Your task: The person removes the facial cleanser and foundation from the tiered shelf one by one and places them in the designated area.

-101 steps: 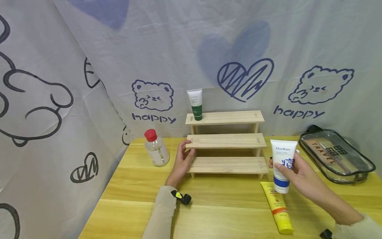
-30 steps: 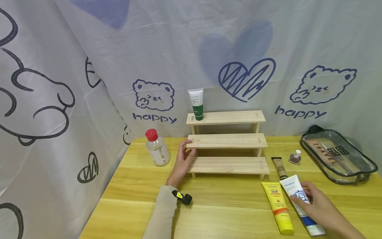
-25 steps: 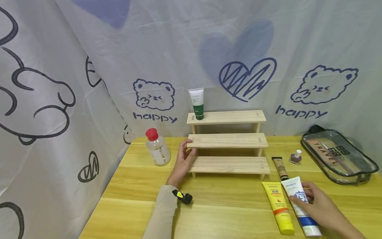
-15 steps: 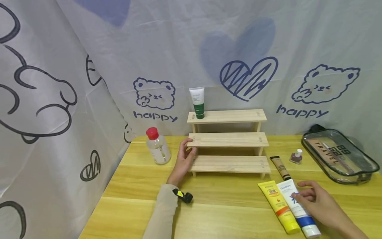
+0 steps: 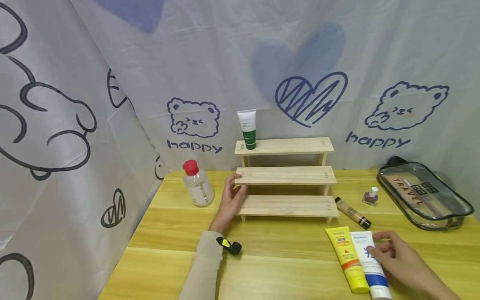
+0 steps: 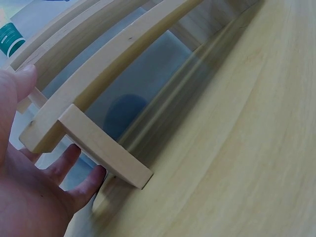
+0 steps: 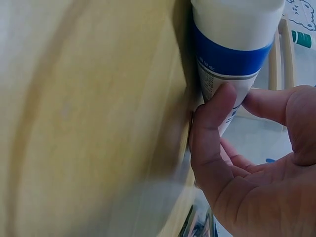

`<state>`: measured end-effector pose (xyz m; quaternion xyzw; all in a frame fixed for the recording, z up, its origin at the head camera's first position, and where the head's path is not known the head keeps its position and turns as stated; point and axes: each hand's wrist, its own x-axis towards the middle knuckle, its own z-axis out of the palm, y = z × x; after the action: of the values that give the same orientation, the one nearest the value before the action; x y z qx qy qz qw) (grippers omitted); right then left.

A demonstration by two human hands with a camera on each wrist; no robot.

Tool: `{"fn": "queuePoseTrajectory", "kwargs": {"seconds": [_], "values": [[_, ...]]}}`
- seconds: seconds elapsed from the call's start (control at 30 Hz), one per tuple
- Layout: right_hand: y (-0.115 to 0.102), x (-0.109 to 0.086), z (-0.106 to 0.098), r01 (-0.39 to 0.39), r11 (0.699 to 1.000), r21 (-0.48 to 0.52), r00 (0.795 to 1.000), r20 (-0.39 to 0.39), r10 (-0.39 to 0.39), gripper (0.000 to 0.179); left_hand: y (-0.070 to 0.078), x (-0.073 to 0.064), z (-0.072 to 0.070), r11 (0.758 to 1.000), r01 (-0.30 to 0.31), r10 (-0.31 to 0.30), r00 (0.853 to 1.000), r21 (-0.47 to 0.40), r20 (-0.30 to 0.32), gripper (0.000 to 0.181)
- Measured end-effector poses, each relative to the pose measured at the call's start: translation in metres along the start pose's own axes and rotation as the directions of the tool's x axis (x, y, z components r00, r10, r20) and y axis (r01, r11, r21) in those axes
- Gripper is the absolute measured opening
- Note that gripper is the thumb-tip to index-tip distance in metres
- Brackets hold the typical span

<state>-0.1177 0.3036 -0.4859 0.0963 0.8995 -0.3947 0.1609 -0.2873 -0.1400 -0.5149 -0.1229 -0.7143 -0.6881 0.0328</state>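
Observation:
In the head view my left hand (image 5: 229, 204) holds the left end of a three-tier wooden display rack (image 5: 286, 177). The left wrist view shows the thumb by the middle plank and fingers behind the front leg of the rack (image 6: 106, 148). My right hand (image 5: 406, 260) pinches a white cream tube (image 5: 369, 260) with a blue band, which lies on the table against a yellow tube (image 5: 346, 258). Up close, thumb and index finger sit on either side of the white tube (image 7: 229, 57). A green-and-white tube (image 5: 247, 130) stands on the rack's top tier, at its left.
A clear bottle (image 5: 198, 189) with a red cap stands left of the rack. Right of it lie a small beige tube with black ends (image 5: 352, 212) and a nail polish bottle (image 5: 370, 197). A transparent travel pouch (image 5: 425, 198) rests at the far right, before the printed curtain (image 5: 300, 62).
The white tube, earlier held up above the yellow one, now lies beside it. Lately it shifted left against the yellow tube, and the small beige tube turned. My left hand has stayed put.

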Motion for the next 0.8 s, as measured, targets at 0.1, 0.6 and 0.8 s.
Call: {"fn": "queuePoseTrajectory", "kwargs": {"seconds": [0.1,0.6,0.8], "values": [[0.0,0.0,0.0,-0.002,1.0,-0.006,1.0,-0.001,0.002,0.066,-0.001,0.0,0.0,1.0,0.002,-0.002,1.0,0.001,0.002,0.043],[-0.004,0.006,-0.01,0.078,0.994,-0.079,0.989,-0.117,-0.087,0.061,-0.001,0.001,-0.001,1.0,-0.007,0.007,1.0,-0.005,0.005,0.043],[-0.016,0.017,-0.032,0.229,0.969,-0.095,0.939,-0.241,-0.246,0.054,-0.001,-0.002,-0.003,1.0,-0.004,0.004,1.0,0.023,0.006,0.043]]}}
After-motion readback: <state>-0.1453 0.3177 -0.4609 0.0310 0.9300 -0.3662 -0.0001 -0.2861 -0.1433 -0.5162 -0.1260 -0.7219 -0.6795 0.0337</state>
